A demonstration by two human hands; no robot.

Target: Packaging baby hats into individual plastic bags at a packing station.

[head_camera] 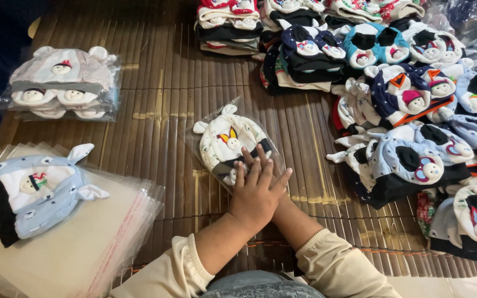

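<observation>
A white baby hat with small ears and a bear face (226, 139) lies inside a clear plastic bag (210, 118) on the bamboo mat (161, 99). My left hand (256, 194) lies flat on the near end of that bag, fingers spread. My right hand (254, 155) is underneath it. Only its fingertips show beyond my left fingers, resting on the hat's dark band. Both hands press down, one stacked on the other. Neither grips anything. Cream sleeves cover both forearms.
A light blue hat (34, 190) rests on a pile of empty clear bags (100, 243) at the left. A stack of bagged hats (62, 83) sits at the far left. Several piles of unbagged hats (415, 110) fill the right side and the far edge.
</observation>
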